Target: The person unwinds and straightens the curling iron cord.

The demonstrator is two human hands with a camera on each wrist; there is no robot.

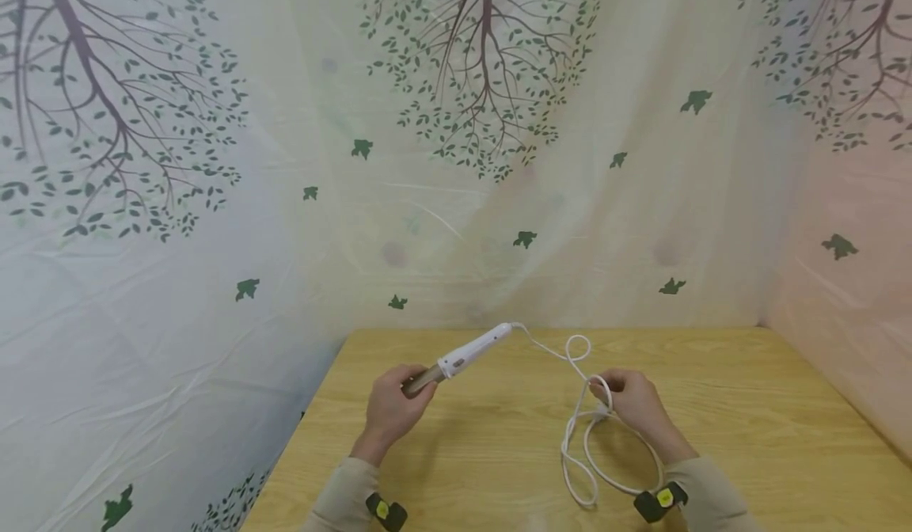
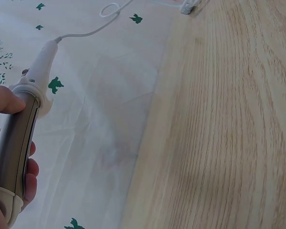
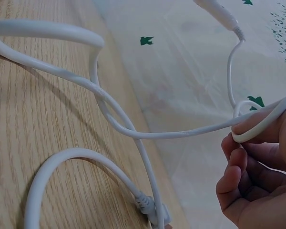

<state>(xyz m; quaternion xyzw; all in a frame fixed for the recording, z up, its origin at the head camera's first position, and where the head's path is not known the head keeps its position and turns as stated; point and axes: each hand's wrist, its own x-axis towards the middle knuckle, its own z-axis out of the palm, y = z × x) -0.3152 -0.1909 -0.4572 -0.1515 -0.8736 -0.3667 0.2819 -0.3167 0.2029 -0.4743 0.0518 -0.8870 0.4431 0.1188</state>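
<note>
My left hand (image 1: 393,415) grips a curling iron (image 1: 476,348) by its brown metal barrel. The iron's white handle points away to the upper right, over the far part of the table. In the left wrist view the thumb lies along the barrel (image 2: 14,129) and the fingers wrap beneath it. From the handle's end a white cord (image 3: 176,135) runs in loops to my right hand (image 1: 636,404), which pinches it between thumb and fingertips. Below that hand, loops of cord hang close over the table. The plug (image 3: 147,204) shows low in the right wrist view, near the wood.
A light wooden table (image 1: 492,453) lies under both hands. Behind it and at both sides hangs a pale sheet (image 1: 456,271) printed with trees and green leaves. Dark straps with yellow marks sit on both sleeves (image 1: 705,492).
</note>
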